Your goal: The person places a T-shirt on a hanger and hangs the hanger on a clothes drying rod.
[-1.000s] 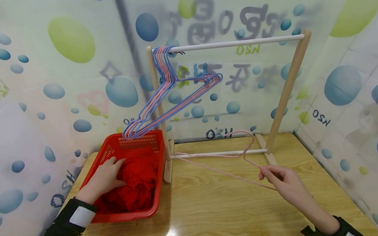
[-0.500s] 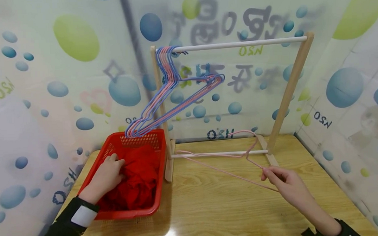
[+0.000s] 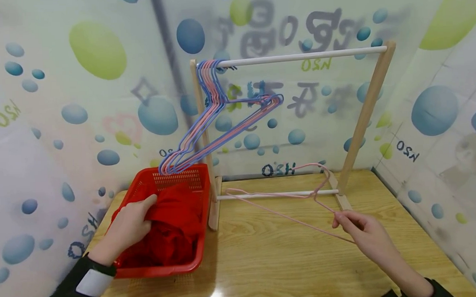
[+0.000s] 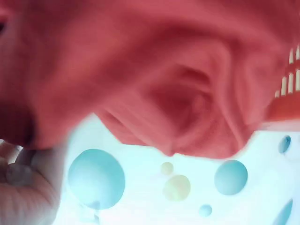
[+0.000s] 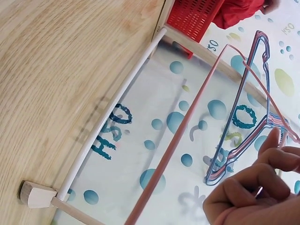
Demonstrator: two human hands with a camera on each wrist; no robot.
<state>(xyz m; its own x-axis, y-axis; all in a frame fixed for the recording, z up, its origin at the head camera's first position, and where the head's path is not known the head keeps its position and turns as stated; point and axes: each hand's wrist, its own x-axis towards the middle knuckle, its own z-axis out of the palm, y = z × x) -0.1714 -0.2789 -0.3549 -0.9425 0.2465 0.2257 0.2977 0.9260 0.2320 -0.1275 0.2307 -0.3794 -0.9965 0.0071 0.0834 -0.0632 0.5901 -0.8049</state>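
In the head view my left hand (image 3: 127,224) is over the red basket (image 3: 159,271) at the left, pinching a red cloth (image 3: 173,220) between thumb and fingers. Part of the cloth is raised in a fold; the left wrist view shows it draped close beside the hand (image 4: 28,187). My right hand (image 3: 365,233) pinches a pink wire hanger (image 3: 289,217) by one shoulder, at the right. Held in the air over the table, the hanger has its hook up and its far end pointing left. Up close it crosses the right wrist view as a pink bar (image 5: 171,147).
A rack with a white top rail (image 3: 298,57) and wooden posts stands at the back of the wooden table (image 3: 267,271). Several blue and pink hangers (image 3: 211,85) hang bunched at the rail's left end, partly above the basket. A patterned sheet covers the walls behind.
My left hand has gone from spread fingers on the cloth to gripping it, and a fold has risen. The right hand and hanger stay nearly in place.
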